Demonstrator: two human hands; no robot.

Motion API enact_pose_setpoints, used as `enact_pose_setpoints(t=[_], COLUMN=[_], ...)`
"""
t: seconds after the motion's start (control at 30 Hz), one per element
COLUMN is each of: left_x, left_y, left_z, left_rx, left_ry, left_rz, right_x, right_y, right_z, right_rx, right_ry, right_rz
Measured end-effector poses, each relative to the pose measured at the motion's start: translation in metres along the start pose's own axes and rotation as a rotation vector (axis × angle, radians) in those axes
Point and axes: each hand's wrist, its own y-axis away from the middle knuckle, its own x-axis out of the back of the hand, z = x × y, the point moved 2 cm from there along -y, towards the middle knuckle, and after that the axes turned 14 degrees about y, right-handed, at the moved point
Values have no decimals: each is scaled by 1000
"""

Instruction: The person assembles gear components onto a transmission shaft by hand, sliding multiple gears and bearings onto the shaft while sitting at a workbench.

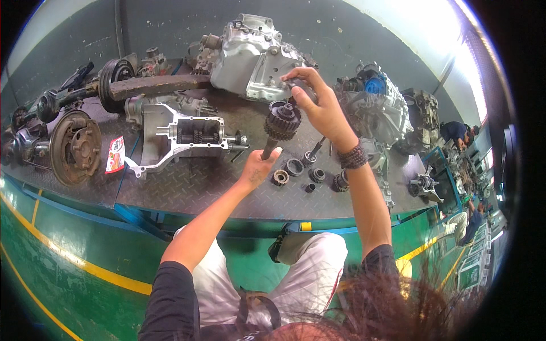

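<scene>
My left hand point(260, 169) is closed round the lower end of a gear shaft point(274, 136), which stands tilted above the bench with its dark toothed gears point(283, 118) uppermost. Just above and to the right, my right hand point(324, 102) has its thumb and fingers curled round a dark metal part point(306, 91), mostly hidden by the fingers. Below the hands lie a toothed ring point(280, 178), a wider dark ring point(294, 167), a gear point(317, 175), a small sleeve point(310, 188) and a thin shaft with a gear point(310, 156).
A metal-topped bench point(187, 193) carries an open gearbox housing point(153, 148) on the left, a large silver transmission case point(239, 57) behind, and another case with a blue part point(375, 96). A rusty brake drum point(75, 148) and a red-white packet point(115, 155) lie left.
</scene>
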Motion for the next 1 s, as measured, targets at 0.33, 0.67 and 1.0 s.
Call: enact_pose_setpoints(t=[0.33,0.67,1.0], left_x=[0,-5,1], left_y=[3,7,-2], left_z=[7,16,2], left_rx=[-14,16,5], left_ry=[12,2,-58], left_rz=[5,1,5], right_x=[26,28,28], right_y=[-5,-21,-18], right_z=[-19,-25,-20], right_rx=[64,41,22], right_ry=[158,363,339], right_rz=[-470,-768,-690])
